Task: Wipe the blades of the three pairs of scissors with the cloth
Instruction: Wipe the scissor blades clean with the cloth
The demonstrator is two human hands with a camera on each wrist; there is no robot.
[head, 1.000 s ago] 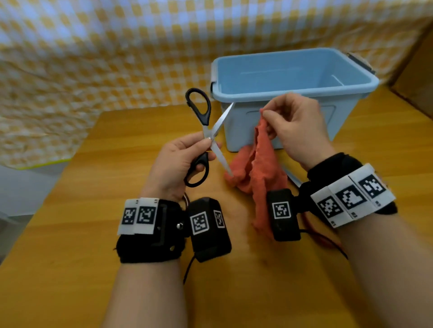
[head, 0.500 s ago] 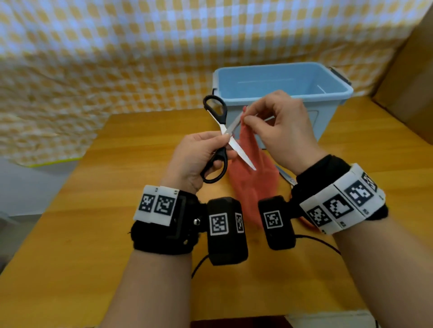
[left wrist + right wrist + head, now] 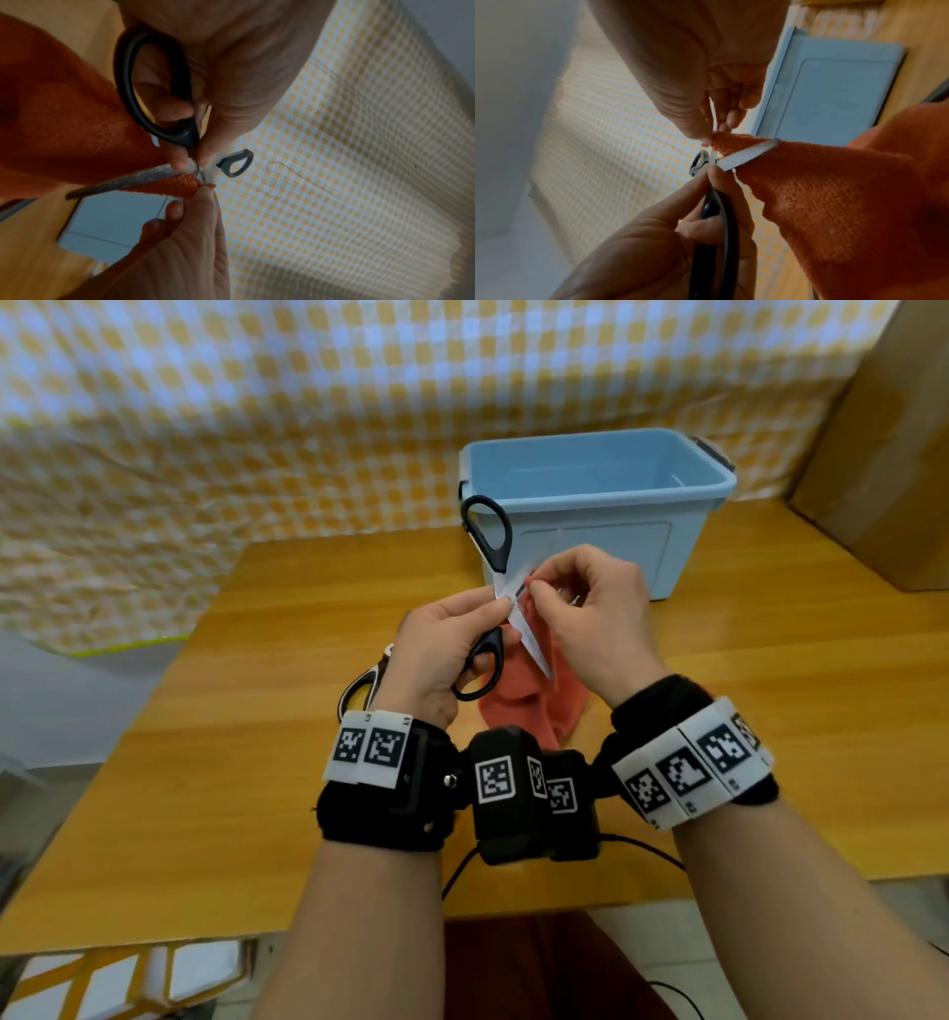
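Checkered yellow-and-white cloth backdrop (image 3: 257,428) fills the top of the head view, with the wooden table (image 3: 205,788) under it, same as half a second back. What's changed: the right hand (image 3: 590,629) has come in closer to the pivot of the black-handled scissors (image 3: 488,588), and the orange cloth (image 3: 534,701) now bunches lower, draping onto the table mid-frame instead of hanging up high.

Light blue plastic bin (image 3: 595,505) sits upper right of center, right behind the hands. A cardboard box (image 3: 883,454) is at the right edge. A second pair of scissors with a white-and-black handle (image 3: 364,685) pokes out left of the left wrist, mostly hidden by it. A dark blade-like strip (image 3: 936,91) lies on the table at the right edge of the right wrist view; can't tell what it is.

Left hand (image 3: 441,654) grips the scissors, one finger through the lower loop, thumb and fingertip pressing near the pivot, blades spread open. Right hand pinches a fold of cloth around the upper blade, thumb and forefinger tight together.
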